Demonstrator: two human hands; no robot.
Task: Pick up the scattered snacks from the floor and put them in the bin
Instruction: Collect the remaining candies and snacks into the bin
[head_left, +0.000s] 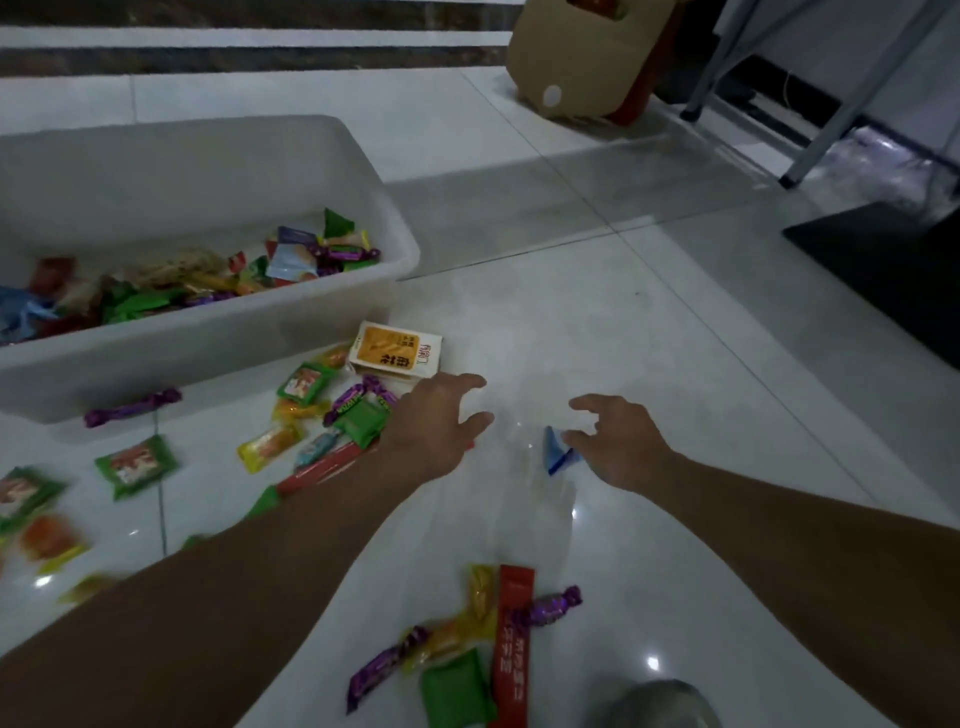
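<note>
A white plastic bin (400, 244) sits on the tiled floor at the left, partly filled with colourful snack packets. Many snacks lie scattered in front of it: an orange and white packet (396, 351), green packets (136, 465), purple wrapped candies (132, 408) and yellow ones (270, 446). My left hand (436, 421) reaches over the floor with its fingers spread and holds nothing. My right hand (613, 441) hovers with relaxed fingers just right of a small blue packet (557, 452). Another cluster with a red stick packet (511, 644) and a green packet (456, 691) lies near the bottom.
A cardboard box (582, 57) stands at the back. Metal table legs (826, 119) and a dark mat (893, 270) are at the right. Bare tiles lie between the bin and the mat.
</note>
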